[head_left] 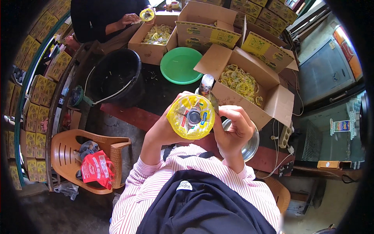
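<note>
My left hand (160, 126) is wrapped round a cup with a yellow film lid (191, 117), its printed top facing up at me. Close to the cup's right rim is my right hand (237, 132), thumb and forefinger pinched together; whatever lies between them is too small to make out. Just beyond the cup stands a small bottle with a clear cap (207, 81), partly hidden by the cup and fingers. A shiny round bowl (252, 145) shows partly behind my right hand.
An open carton (269, 113) of tangled yellow strips (240, 84) stands at right, other cartons (208, 37) behind. A green basin (177, 64) and a black bucket (111, 84) are farther left. A co-worker's hand (130, 18) is near another yellow-lidded cup (147, 15). A brown chair (64, 142) holds a red bag (97, 168).
</note>
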A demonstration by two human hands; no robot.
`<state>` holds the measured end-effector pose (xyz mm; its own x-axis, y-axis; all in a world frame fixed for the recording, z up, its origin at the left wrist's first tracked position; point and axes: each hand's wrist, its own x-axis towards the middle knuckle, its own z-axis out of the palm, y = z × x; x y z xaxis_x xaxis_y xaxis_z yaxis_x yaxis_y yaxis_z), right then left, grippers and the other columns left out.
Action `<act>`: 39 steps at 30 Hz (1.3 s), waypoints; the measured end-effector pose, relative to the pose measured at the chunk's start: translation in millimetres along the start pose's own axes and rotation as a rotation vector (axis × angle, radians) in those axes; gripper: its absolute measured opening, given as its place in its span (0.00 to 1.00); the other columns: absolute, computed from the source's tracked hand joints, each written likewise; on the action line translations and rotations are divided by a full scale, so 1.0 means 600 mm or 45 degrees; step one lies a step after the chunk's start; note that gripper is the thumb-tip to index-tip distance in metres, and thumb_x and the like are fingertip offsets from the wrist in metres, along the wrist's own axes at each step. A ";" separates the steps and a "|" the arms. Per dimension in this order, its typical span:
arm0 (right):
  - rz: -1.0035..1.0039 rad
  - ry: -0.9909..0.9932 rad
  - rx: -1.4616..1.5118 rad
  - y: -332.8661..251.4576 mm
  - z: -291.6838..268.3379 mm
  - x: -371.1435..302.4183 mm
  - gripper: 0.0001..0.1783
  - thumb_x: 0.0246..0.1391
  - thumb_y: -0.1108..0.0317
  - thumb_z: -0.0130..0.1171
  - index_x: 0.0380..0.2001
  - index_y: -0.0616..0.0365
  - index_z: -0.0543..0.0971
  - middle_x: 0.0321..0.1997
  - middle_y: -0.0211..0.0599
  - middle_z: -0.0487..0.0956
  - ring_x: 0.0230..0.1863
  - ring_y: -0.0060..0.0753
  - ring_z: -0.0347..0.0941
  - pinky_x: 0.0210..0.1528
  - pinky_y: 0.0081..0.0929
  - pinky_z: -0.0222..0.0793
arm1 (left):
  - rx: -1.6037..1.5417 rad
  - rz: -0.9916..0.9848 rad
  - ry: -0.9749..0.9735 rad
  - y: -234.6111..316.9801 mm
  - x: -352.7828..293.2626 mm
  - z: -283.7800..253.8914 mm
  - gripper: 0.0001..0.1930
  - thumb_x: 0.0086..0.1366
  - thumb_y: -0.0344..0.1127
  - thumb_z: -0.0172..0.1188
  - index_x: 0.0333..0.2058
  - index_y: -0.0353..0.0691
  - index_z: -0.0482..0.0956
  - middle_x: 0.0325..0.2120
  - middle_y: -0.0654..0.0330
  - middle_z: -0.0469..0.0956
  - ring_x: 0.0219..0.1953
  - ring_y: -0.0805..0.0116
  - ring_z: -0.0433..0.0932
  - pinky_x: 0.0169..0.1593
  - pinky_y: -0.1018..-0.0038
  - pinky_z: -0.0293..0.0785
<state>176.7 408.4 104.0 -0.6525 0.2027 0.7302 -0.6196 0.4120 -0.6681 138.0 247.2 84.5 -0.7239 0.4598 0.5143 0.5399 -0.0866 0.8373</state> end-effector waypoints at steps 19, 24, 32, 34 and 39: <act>-0.062 0.412 -0.307 0.050 -0.073 0.057 0.08 0.38 0.81 0.63 0.25 0.63 0.77 0.25 0.38 0.77 0.25 0.24 0.74 0.30 0.18 0.69 | -0.690 0.013 -0.108 -0.055 0.097 0.109 0.31 0.55 0.28 0.58 0.55 0.31 0.56 0.51 0.55 0.64 0.54 0.68 0.63 0.57 0.72 0.56; -0.054 0.428 -0.394 0.069 -0.092 0.053 0.08 0.38 0.81 0.63 0.26 0.62 0.77 0.24 0.37 0.77 0.23 0.24 0.74 0.28 0.17 0.68 | -0.953 -0.071 -0.150 -0.090 0.117 0.145 0.26 0.58 0.31 0.55 0.54 0.32 0.59 0.52 0.57 0.65 0.53 0.71 0.64 0.56 0.73 0.58; -0.042 0.414 -0.538 0.100 -0.099 0.067 0.09 0.37 0.82 0.63 0.26 0.62 0.77 0.24 0.38 0.77 0.25 0.29 0.75 0.28 0.20 0.69 | -0.439 -0.049 -0.085 -0.096 0.164 0.160 0.23 0.51 0.29 0.64 0.46 0.33 0.69 0.43 0.59 0.73 0.45 0.72 0.71 0.50 0.74 0.66; -0.032 0.407 -0.559 0.107 -0.098 0.071 0.09 0.37 0.82 0.63 0.26 0.62 0.77 0.25 0.39 0.77 0.26 0.29 0.75 0.29 0.20 0.69 | -0.380 -0.042 -0.099 -0.104 0.169 0.157 0.21 0.51 0.29 0.63 0.45 0.34 0.70 0.43 0.58 0.74 0.45 0.70 0.72 0.50 0.73 0.66; 0.032 0.419 -0.555 0.130 -0.099 0.079 0.10 0.37 0.83 0.63 0.26 0.62 0.78 0.25 0.39 0.77 0.27 0.30 0.76 0.30 0.21 0.70 | -0.275 -0.061 -0.162 -0.133 0.185 0.159 0.19 0.51 0.30 0.63 0.43 0.36 0.73 0.43 0.57 0.74 0.46 0.64 0.72 0.51 0.70 0.65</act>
<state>123.4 503.1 95.3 -0.4503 0.4561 0.7675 -0.3217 0.7190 -0.6161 55.6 389.1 57.1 -0.6791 0.5744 0.4570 0.3920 -0.2426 0.8874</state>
